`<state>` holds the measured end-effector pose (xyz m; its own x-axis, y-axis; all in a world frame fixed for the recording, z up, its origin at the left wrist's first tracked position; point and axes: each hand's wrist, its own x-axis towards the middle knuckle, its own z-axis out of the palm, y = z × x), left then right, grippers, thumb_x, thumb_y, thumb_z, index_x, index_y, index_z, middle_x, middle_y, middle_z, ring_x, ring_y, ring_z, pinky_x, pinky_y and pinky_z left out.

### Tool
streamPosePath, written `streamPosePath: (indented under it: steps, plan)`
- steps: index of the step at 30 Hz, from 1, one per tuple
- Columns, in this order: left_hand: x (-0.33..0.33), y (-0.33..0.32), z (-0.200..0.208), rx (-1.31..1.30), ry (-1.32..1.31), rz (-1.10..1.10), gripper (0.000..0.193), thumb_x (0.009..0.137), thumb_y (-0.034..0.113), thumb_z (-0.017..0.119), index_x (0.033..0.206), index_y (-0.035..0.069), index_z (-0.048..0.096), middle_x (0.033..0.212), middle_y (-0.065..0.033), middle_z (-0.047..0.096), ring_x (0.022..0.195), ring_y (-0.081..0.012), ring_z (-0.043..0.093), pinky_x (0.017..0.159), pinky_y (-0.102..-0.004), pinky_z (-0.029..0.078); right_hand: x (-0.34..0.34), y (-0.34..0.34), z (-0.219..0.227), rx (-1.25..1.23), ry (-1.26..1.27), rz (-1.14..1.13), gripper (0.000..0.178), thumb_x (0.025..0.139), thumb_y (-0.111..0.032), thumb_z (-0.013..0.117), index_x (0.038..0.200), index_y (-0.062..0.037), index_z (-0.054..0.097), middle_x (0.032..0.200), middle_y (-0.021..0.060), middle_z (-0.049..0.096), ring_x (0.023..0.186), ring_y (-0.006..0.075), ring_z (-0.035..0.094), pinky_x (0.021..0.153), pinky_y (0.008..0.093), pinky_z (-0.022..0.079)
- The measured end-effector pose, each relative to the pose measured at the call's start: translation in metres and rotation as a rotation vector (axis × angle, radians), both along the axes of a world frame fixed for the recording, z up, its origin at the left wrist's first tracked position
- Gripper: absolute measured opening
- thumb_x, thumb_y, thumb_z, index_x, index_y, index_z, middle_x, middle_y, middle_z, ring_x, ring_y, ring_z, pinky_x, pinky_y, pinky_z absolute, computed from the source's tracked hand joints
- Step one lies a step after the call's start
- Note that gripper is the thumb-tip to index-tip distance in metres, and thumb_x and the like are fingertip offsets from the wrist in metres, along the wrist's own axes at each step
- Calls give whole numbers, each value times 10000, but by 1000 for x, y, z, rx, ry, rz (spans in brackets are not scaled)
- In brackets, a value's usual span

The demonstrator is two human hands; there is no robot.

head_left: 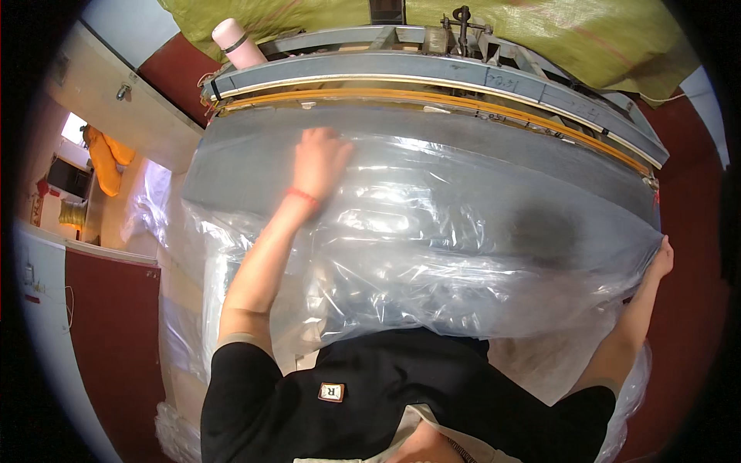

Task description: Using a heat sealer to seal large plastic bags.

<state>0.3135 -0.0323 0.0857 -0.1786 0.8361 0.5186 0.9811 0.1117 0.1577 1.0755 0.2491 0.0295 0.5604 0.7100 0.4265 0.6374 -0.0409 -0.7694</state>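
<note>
A large sheet of clear plastic film [432,255], wrinkled and shiny, spreads over a grey flat surface [239,154] in front of me and hangs down toward my body. My left hand [320,158], a red band at its wrist, is over the far left part of the surface, by the film. Its fingers look curled in, slightly smeared by motion, and whatever they may hold is hidden. At the far right, my right hand [662,258] is closed on the film's edge, and the film stretches taut toward it.
A grey metal frame [347,69] with orange strips [386,94] runs along the back. A pink bottle [238,45] and a metal clamp [462,29] are on it. Green-yellow sheeting [532,31] hangs behind. More film [177,436] bunches low at left, near an open door [127,100].
</note>
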Motion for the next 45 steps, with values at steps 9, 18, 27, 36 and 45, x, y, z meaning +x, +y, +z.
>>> streamPosePath:
  steps: [9,18,27,36,45]
  plan:
    - [-12,18,-9,182,-210,206,157,681,191,662,750,61,605,764,-60,566,780,-247,519,671,-351,421,22,-61,60,196,598,315,286,773,-210,651,950,9,595,895,69,603,798,141,558,728,258,447]
    - [-44,29,8,363,-700,113,168,781,188,487,737,47,566,717,-87,542,687,-214,521,659,-324,427,-51,-13,81,167,521,213,308,821,-283,530,763,5,623,695,30,579,614,116,497,579,268,417]
    - [-204,40,-60,588,-855,306,186,820,185,517,667,92,466,570,52,397,506,-38,330,450,-192,268,-227,79,-4,261,237,244,247,800,-270,590,779,-25,579,664,40,572,581,116,513,562,265,429]
    - [-223,64,-66,652,-1040,156,178,807,163,582,683,94,474,590,56,432,520,-32,357,465,-168,277,-226,103,-9,230,232,99,207,740,-182,663,723,-31,522,636,51,571,511,100,509,488,247,420]
    - [-211,52,-43,791,-1290,127,98,834,135,497,780,54,495,703,-48,541,596,-118,524,516,-264,470,-251,73,30,266,622,320,166,811,-123,484,899,9,438,605,92,539,448,161,518,401,276,426]
